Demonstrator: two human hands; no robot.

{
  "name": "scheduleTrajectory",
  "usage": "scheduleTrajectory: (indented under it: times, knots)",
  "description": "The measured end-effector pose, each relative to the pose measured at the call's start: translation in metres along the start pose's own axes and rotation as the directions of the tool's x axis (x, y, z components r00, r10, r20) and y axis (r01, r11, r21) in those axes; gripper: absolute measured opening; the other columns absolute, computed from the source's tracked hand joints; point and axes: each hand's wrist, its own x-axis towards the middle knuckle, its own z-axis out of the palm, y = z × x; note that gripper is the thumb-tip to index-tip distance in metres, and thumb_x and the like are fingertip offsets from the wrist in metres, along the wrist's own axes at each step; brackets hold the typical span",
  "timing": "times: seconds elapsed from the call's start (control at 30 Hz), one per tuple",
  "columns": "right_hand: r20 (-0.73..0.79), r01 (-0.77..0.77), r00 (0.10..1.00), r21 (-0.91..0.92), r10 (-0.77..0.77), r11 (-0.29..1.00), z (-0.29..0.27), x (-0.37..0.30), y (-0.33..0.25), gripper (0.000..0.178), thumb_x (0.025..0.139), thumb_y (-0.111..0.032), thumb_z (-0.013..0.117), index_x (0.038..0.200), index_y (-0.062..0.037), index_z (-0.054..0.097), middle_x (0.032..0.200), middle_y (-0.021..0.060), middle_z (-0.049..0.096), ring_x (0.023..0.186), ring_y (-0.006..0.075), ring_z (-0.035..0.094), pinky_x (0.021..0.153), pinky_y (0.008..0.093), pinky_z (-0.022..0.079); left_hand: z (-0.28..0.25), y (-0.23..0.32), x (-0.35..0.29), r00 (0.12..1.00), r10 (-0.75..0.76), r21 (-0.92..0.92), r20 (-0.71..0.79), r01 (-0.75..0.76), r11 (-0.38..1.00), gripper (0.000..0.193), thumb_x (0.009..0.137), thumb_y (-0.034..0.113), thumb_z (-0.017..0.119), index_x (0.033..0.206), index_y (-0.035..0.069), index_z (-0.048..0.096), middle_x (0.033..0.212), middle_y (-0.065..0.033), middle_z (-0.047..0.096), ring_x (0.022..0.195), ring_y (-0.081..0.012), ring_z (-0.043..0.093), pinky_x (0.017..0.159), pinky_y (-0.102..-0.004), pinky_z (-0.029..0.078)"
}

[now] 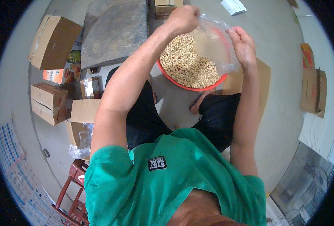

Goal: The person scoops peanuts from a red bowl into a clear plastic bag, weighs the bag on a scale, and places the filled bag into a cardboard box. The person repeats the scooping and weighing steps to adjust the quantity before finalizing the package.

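Between my two hands stretches a clear plastic bag (214,43), its mouth edge pulled out sideways. My left hand (184,19) is closed in a fist around the bag's far left edge. At the right edge, my right hand (243,45) pinches the film between thumb and fingers. Beneath the bag, a wide red basin (197,89) stands on the floor in front of my feet. Peanuts in their shells (186,62) fill much of it, and those at its far right show only hazily through the film. I cannot tell whether anything is inside the bag.
A dark slab-like table (114,32) is at the far left. Cardboard boxes (54,41) stand left of it, with an open box (78,128) nearer me. A flattened cardboard sheet (263,81) lies beside my right leg. There is a red chair (74,188) at the near left.
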Motion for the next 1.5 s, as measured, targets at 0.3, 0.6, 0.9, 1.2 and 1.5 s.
scheduleTrajectory:
  times: [0.3,0.6,0.9,1.2,1.5]
  knots:
    - [-0.003,0.079,0.997,-0.139,-0.08,0.987,-0.012,0.003,0.028,0.029,0.087,-0.029,0.057,0.103,-0.0044,0.061,0.079,0.0087,0.063,0.072,0.0179,0.059,0.069,0.0318,0.047,-0.029,0.018,-0.01,0.95,-0.124,-0.478,0.288,0.255,0.841,0.014,0.087,0.024,0.055,0.085,0.01,0.057,0.065,0.0031,0.047,0.057,-0.0068,0.042,0.049,-0.025,0.032]
    - [0.276,0.276,0.921,0.033,-0.275,0.96,-0.017,-0.014,-0.041,0.025,0.09,-0.021,0.053,0.109,-0.0052,0.057,0.092,0.0151,0.062,0.084,0.0218,0.061,0.076,0.0352,0.048,-0.014,0.012,-0.026,0.936,-0.239,-0.407,0.256,0.329,0.852,0.022,0.089,0.029,0.05,0.089,0.009,0.059,0.062,0.007,0.042,0.051,-0.0046,0.033,0.043,-0.0239,0.026]
    - [0.553,0.131,0.832,-0.126,-0.039,0.983,0.103,0.012,0.083,0.044,0.092,-0.034,0.041,0.118,-0.0009,0.052,0.109,0.0207,0.06,0.106,0.0332,0.056,0.093,0.0402,0.042,-0.015,0.013,-0.03,0.827,-0.218,-0.559,0.519,0.521,0.645,0.021,0.095,0.026,0.042,0.085,0.011,0.053,0.058,0.0092,0.033,0.047,-0.0025,0.026,0.04,-0.0211,0.019]
    - [0.302,0.126,0.952,-0.242,-0.049,0.962,0.17,-0.021,0.166,0.036,0.078,-0.029,0.059,0.099,0.0,0.062,0.1,0.0204,0.064,0.098,0.0357,0.06,0.087,0.0435,0.046,0.031,-0.044,-0.033,0.741,-0.406,-0.434,0.535,0.653,0.62,0.023,0.095,0.025,0.04,0.092,0.008,0.054,0.06,0.0058,0.033,0.046,-0.0052,0.027,0.038,-0.0228,0.024]
    - [0.202,-0.196,0.976,0.658,0.08,0.727,0.138,0.004,0.156,0.027,0.089,-0.026,0.056,0.095,-0.0016,0.064,0.081,0.0078,0.066,0.074,0.0152,0.063,0.069,0.0295,0.051,0.011,-0.093,-0.037,0.734,-0.582,-0.587,0.349,0.656,0.475,0.02,0.095,0.022,0.039,0.09,0.008,0.052,0.062,0.0036,0.036,0.049,-0.0069,0.03,0.043,-0.0236,0.025]
